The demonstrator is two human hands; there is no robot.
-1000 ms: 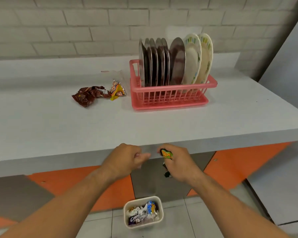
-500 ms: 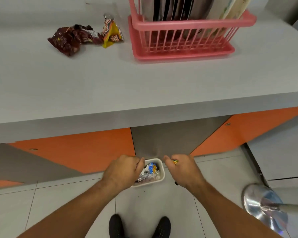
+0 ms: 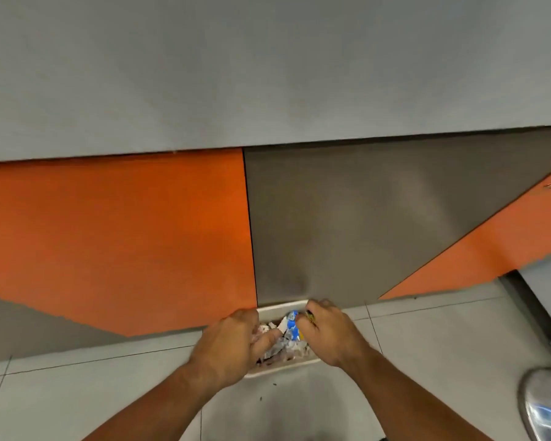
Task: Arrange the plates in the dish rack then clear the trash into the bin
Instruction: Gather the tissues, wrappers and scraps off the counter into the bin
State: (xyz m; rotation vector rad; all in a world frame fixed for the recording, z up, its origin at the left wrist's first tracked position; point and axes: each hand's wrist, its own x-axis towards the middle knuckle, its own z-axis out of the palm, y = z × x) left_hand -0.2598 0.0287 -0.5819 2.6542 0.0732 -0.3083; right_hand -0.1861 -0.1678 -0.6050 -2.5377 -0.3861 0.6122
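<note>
Head | left hand [image 3: 233,345] curled over bin [image 3: 282,304], grip unclear | right hand [image 3: 330,334] pinches yellow wrapper [image 3: 310,316] above bin

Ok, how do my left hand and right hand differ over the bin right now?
The right hand pinches a small yellow wrapper; the left hand shows nothing in its curled fingers, though its palm is hidden. The left hand covers the left edge of the bin, the right hand its right edge. Both are knuckles-up over the trash-filled bin.
</note>
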